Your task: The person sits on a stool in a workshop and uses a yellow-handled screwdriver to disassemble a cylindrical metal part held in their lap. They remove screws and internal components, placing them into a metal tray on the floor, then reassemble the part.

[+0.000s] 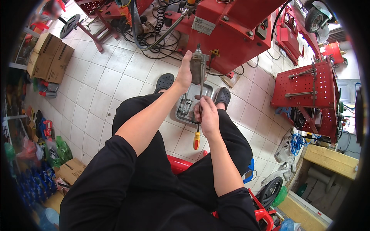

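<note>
Metal housing [196,71] and screwdriver [197,141] held over metal tray [208,91]

Has cardboard boxes [50,57] far to the left of the tray. Wears a dark perforated clog [165,81] just off the tray's far left corner. Shows loose metal pieces [187,106] lying in the tray's left part. Holds the housing in the left hand [185,73] above the tray's far edge, palm against its side; cannot tell how the fingers close, hidden behind the metal. Grips the screwdriver's shaft in the curled fingers of the right hand [209,115], above the tray's right side, with the yellow-and-red handle hanging past the tray's near edge; cannot tell where the tip ends. Wears a second clog [222,96] just right of the tray. Faces a red machine [227,38] beyond the tray. Has a red perforated cart [295,82] well to the tray's right, bearing wrenches [301,94].
</note>
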`<state>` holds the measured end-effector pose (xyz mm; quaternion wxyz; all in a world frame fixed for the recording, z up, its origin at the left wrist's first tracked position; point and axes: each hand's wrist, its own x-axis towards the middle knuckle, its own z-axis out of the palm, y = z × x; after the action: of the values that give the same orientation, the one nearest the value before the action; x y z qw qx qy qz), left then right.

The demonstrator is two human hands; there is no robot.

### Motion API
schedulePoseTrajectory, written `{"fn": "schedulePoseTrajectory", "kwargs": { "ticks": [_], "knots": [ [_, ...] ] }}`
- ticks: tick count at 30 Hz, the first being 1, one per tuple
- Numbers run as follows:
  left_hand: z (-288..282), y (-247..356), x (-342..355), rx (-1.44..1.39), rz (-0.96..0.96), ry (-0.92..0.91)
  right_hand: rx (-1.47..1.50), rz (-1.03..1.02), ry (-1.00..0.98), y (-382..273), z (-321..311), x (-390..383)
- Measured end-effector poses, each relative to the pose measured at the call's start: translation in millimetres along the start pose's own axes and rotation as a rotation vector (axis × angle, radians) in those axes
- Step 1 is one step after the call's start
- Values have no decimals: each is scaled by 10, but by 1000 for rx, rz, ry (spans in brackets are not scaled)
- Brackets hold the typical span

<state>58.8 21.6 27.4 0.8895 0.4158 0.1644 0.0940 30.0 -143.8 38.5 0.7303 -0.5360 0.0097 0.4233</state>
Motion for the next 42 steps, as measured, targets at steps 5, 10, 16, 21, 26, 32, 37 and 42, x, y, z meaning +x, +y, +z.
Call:
{"fn": "schedulePoseTrajectory", "kwargs": {
  "ticks": [5, 10, 16, 21, 26, 32, 37, 42],
  "knots": [
    [32, 10, -11, -5, 1, 15, -44, -19, 66, 51, 74, -4],
    [-4, -60, -1, 29, -18, 27, -191, -74, 101, 45, 111, -25],
    [45, -83, -47, 6, -52, 44, 90, 11, 10, -15, 6, -8],
    [29, -91, -48, 116, -47, 52, -100, -78, 114, 63, 95, -7],
    [2, -107, -51, 87, -53, -2, -142, -87, 114, 20, 94, -28],
    [56, -111, -76, 39, -68, 15, 32, -40, 25, 20, -7, 2],
    [42, -119, -78, 56, -76, 5, -189, -109, 142, 48, 103, -10],
    [51, -137, -83, 70, -67, -18, 25, -49, 45, -2, 3, 4]
  ]
}}
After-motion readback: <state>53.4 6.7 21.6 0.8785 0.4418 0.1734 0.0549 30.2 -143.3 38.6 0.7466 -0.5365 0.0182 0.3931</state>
